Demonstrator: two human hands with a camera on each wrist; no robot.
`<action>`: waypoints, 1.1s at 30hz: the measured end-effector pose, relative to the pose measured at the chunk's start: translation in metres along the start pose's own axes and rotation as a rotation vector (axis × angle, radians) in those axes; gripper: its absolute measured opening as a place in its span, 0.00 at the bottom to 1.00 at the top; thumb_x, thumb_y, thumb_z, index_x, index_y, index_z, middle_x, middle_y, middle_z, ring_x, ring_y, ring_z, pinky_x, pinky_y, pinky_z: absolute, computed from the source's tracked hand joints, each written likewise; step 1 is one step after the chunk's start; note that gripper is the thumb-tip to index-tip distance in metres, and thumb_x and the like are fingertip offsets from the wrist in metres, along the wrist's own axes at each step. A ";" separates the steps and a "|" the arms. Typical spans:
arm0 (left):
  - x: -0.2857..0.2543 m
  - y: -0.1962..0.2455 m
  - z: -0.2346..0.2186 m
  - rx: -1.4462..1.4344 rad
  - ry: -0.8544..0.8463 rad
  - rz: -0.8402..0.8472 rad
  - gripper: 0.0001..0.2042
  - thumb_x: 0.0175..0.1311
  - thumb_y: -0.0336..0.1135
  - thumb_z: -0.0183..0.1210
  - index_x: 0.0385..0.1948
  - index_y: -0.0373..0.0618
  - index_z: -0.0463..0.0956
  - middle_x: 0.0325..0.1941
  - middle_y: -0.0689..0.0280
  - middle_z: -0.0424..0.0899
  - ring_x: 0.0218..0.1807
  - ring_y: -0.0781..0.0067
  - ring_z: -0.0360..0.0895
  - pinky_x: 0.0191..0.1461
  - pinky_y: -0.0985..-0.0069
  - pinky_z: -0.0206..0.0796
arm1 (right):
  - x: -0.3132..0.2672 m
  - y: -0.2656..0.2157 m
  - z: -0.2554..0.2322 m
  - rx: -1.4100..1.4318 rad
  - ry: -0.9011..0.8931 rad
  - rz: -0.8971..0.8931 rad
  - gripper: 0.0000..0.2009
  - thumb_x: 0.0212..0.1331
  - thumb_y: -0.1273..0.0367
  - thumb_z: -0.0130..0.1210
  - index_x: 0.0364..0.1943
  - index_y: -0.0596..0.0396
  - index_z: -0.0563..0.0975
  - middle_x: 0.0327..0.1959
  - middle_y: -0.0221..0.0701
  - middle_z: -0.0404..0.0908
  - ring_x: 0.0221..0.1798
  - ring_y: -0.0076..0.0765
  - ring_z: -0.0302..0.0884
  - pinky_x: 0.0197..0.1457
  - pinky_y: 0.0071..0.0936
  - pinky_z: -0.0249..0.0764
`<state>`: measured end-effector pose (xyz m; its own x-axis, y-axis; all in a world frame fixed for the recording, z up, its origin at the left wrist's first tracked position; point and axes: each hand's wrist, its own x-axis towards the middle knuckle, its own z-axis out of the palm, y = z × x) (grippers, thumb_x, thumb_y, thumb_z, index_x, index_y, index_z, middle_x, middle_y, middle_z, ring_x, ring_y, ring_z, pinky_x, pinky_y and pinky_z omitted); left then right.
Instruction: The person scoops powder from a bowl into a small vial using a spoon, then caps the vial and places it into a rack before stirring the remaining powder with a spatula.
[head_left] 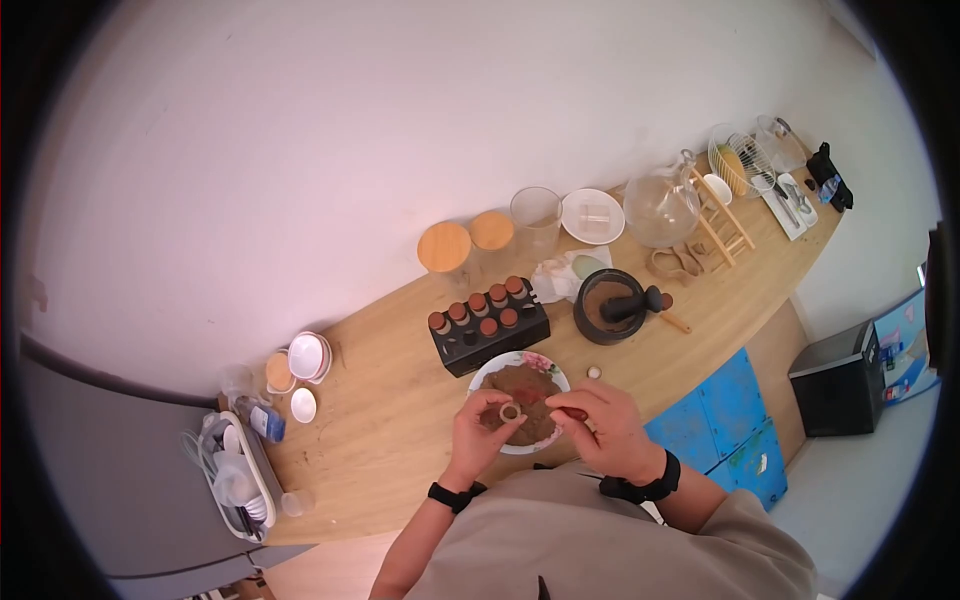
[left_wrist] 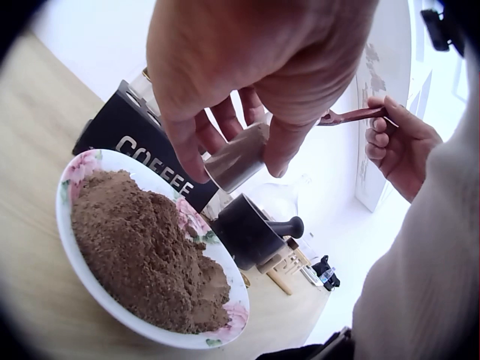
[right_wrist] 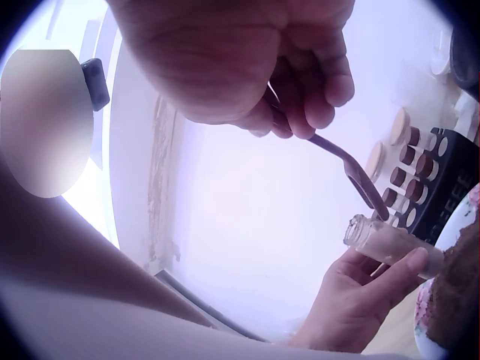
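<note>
My left hand [head_left: 475, 437] grips a small glass bottle [left_wrist: 244, 157], its fingers and thumb round the sides. The uncapped neck shows in the right wrist view, and brown powder coats the glass. In my right hand [head_left: 612, 432] a reddish-brown spoon [right_wrist: 330, 147] is pinched by its handle, with the spoon's head right at the bottle's mouth in the right wrist view. Both hands are over a white flower-patterned bowl [left_wrist: 71, 232] heaped with brown powder [left_wrist: 142, 247]. Behind the bowl stands a black rack [head_left: 490, 345] lettered COFFEE, holding several brown-capped bottles.
A dark mortar [head_left: 590, 325] with a pestle [head_left: 625, 306] stands to the right of the rack. Further back are wood-lidded jars [head_left: 445, 248], a white plate [head_left: 585, 230] and a large glass vessel [head_left: 660, 212]. White bowls [head_left: 306, 357] and a dish rack [head_left: 262, 480] are at the left.
</note>
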<state>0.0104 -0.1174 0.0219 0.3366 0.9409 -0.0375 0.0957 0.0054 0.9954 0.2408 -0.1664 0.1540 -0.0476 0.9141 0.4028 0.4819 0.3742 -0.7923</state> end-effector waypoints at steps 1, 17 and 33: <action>0.001 0.000 0.000 0.027 0.002 0.008 0.18 0.62 0.20 0.75 0.52 0.41 0.80 0.56 0.67 0.84 0.59 0.75 0.83 0.64 0.71 0.80 | 0.000 0.000 0.000 0.021 0.019 0.027 0.10 0.64 0.77 0.67 0.48 0.55 0.85 0.33 0.35 0.81 0.32 0.41 0.81 0.34 0.34 0.76; 0.003 0.007 0.003 0.052 0.017 -0.042 0.24 0.61 0.20 0.75 0.58 0.40 0.76 0.59 0.65 0.82 0.62 0.73 0.82 0.66 0.71 0.79 | -0.004 0.008 -0.004 0.089 -0.011 0.038 0.10 0.66 0.78 0.66 0.49 0.57 0.84 0.36 0.36 0.83 0.32 0.39 0.81 0.35 0.32 0.77; 0.003 0.014 0.004 0.048 0.035 0.001 0.21 0.63 0.23 0.76 0.55 0.41 0.76 0.54 0.64 0.84 0.59 0.71 0.85 0.64 0.71 0.80 | -0.004 0.032 -0.008 0.343 0.041 0.304 0.05 0.74 0.76 0.61 0.49 0.58 0.85 0.38 0.33 0.86 0.41 0.28 0.84 0.49 0.26 0.80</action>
<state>0.0159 -0.1160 0.0351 0.3036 0.9522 -0.0323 0.1408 -0.0113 0.9900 0.2631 -0.1591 0.1305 0.0894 0.9860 0.1407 0.1510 0.1262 -0.9804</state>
